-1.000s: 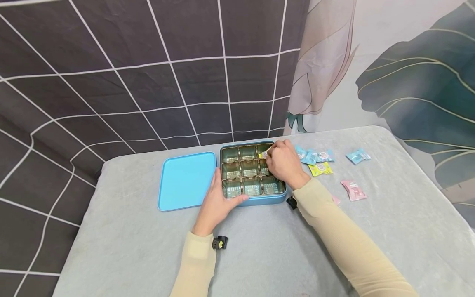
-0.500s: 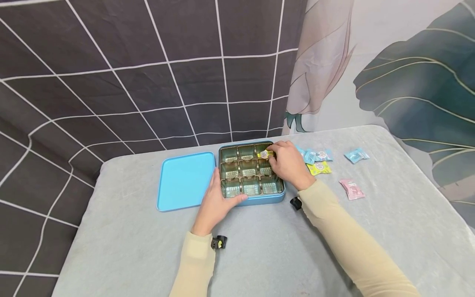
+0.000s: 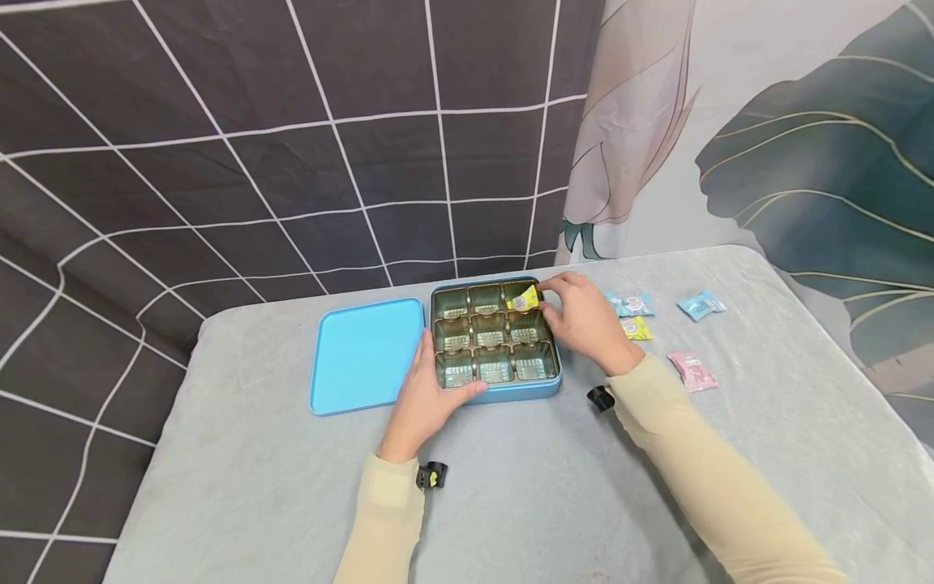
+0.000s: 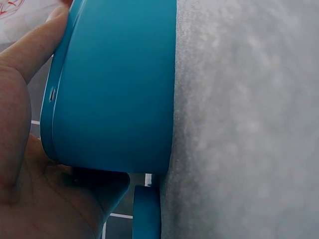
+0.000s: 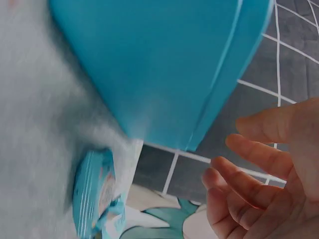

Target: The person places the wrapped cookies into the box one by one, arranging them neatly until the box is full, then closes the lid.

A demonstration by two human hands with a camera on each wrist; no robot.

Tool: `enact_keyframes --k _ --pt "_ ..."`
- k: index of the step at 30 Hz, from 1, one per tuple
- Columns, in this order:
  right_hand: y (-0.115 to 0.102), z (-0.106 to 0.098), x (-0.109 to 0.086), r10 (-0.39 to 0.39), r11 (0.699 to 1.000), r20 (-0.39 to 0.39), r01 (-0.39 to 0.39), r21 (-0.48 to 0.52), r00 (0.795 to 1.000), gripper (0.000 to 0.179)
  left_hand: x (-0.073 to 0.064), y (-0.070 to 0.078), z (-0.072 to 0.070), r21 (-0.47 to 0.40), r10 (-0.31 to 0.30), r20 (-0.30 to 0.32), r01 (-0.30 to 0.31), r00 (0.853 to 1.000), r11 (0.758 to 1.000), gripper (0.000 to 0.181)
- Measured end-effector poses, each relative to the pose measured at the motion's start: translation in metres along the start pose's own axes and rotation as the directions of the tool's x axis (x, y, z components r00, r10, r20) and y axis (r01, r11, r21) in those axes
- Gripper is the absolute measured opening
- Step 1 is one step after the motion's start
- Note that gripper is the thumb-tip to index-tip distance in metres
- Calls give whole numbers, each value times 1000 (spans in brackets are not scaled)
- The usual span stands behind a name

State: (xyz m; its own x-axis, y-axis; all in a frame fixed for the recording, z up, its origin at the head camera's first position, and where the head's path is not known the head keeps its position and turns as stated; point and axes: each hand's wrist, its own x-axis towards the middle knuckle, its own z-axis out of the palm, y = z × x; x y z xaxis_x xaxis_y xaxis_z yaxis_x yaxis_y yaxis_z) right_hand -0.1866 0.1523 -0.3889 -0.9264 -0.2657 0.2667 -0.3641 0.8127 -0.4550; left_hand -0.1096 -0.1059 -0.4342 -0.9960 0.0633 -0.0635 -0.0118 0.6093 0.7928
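The right hand [image 3: 587, 323] has just eased back, fingers parted and holding nothing, from the yellow candy [image 3: 523, 300], which now sits in the tin's far-right compartment, seemingly placed. The left hand [image 3: 425, 399] grips the blue tin [image 3: 521, 392] by its near-left corner.

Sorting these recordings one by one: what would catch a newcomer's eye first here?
First, the open blue tin on the grey table, with the blue lid lying to its left. Then the yellow packet in the tin's back-right compartment, near the fingers of the right hand.
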Motion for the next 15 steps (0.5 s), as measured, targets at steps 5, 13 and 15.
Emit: enact_keyframes --k 5,13,15 --pt "10 -7 -5 -10 1000 8 10 -13 1000 31 0 -1 0 1 -4 1 4 1000 1000 125" --pt "26 -22 -15 -10 999 12 10 -37 1000 33 0 0 1 -3 0 -2 0 1000 1000 124" --pt "30 -25 -17 -4 999 24 5 -45 1000 35 -1 0 0 -1 -3 0 3 1000 1000 124"
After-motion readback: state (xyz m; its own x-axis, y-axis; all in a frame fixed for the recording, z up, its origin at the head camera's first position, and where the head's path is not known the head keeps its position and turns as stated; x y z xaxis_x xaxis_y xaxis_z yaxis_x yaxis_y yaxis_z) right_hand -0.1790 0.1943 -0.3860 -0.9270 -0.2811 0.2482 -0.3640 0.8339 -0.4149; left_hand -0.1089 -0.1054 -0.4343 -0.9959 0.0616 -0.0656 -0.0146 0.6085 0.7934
